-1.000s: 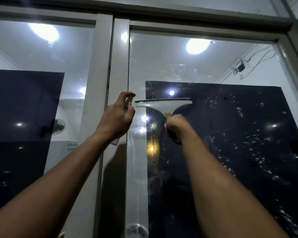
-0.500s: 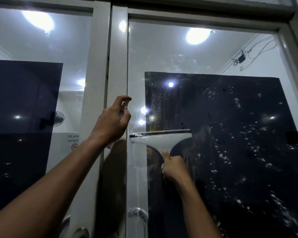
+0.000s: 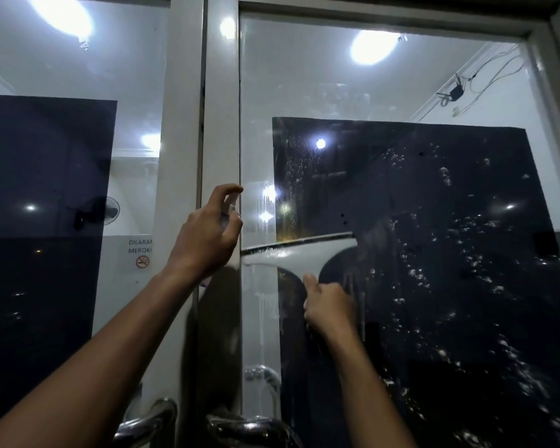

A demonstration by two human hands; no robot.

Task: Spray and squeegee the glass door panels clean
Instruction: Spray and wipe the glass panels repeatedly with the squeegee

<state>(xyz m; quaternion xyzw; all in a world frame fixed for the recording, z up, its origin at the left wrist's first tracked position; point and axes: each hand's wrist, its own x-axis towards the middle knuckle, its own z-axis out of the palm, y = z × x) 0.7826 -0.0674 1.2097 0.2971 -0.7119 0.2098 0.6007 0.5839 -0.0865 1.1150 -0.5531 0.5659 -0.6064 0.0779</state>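
Note:
My right hand (image 3: 330,307) grips the handle of a white squeegee (image 3: 299,253), its blade pressed flat against the right glass panel (image 3: 385,92) at its left edge. A strip of glass above the blade looks wiped; droplets cover the dark film to the right. My left hand (image 3: 207,240) is raised in front of the white door frame (image 3: 220,124) and holds a small spray bottle (image 3: 230,208), mostly hidden by the fingers, with the index finger curled over its top. The left glass panel (image 3: 72,156) lies beyond it.
Chrome door handles (image 3: 240,428) stick out at the bottom centre. A no-smoking sign (image 3: 141,253) shows behind the left panel. Dark film sheets cover much of both panels. Ceiling lights reflect in the glass.
My right hand has drawn the squeegee down the right panel from near the top of the dark film to mid-height. My left hand has stayed by the frame.

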